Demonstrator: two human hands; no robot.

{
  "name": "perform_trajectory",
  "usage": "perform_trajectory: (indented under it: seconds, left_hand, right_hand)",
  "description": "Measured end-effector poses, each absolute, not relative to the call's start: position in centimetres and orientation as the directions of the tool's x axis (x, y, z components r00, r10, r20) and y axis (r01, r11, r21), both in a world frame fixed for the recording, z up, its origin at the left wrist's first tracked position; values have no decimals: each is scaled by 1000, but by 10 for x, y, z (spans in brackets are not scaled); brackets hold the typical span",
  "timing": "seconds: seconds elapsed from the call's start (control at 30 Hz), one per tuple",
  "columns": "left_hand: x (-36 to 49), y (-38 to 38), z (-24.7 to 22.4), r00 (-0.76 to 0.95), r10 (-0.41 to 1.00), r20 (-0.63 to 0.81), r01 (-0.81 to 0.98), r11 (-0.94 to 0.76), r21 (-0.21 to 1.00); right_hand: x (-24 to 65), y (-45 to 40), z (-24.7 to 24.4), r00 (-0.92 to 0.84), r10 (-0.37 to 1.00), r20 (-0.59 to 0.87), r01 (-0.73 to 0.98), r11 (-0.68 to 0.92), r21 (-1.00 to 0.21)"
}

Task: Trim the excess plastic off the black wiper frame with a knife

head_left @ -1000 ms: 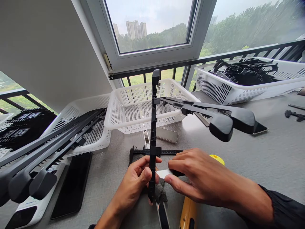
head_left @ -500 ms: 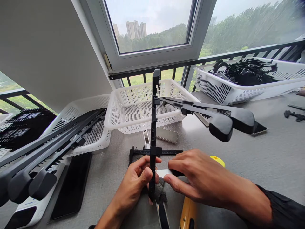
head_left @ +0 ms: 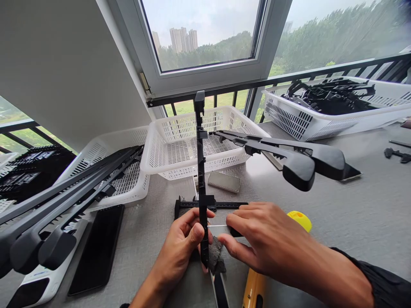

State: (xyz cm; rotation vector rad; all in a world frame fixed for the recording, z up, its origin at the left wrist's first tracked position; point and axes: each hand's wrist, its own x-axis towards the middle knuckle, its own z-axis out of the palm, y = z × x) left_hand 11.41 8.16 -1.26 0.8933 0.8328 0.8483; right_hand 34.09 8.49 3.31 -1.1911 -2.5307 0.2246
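Note:
My left hand (head_left: 183, 239) is closed round the lower part of a long black plastic trim strip (head_left: 201, 171), which stands nearly upright with clips and notches along its side. My right hand (head_left: 260, 235) grips a utility knife (head_left: 300, 220). Its yellow end shows behind the hand, and the flat blade points left against the strip's edge, near my left fingers. Most of the handle is hidden by the hand. Below the blade lies a rough grey lump (head_left: 216, 256) beside the strip's foot. Behind both hands rests a black caliper (head_left: 224, 204).
A white basket (head_left: 195, 169) stands ahead, with black trim strips (head_left: 297, 164) reaching over its right edge. More strips (head_left: 80, 201) lean over the left basket (head_left: 141, 188). The right basket (head_left: 289, 115) holds black parts. A black phone (head_left: 96, 250) and a yellow tool (head_left: 253, 288) lie nearby.
The upper end of the trim strip has tilted left. My right hand and the knife have turned slightly, so more of the yellow end shows. Both hands keep their hold.

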Motion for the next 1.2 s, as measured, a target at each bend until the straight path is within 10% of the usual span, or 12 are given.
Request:
perform_trajectory:
  seconds: [0.27,0.7,1.2]
  left_hand:
    - [114,81,-10,422,868,-262,-279,399,873]
    - [114,82,-12,446,858,-255,-228,384,895]
    - [114,81,-15,429,865,-259,-255,391,884]
  right_hand:
    - [339,85,31,-581,767,272,728,639,-248]
    - [344,91,48,-590,795,-139,759,488,-431]
    - [340,84,35,-587,780,216,745,625,-235]
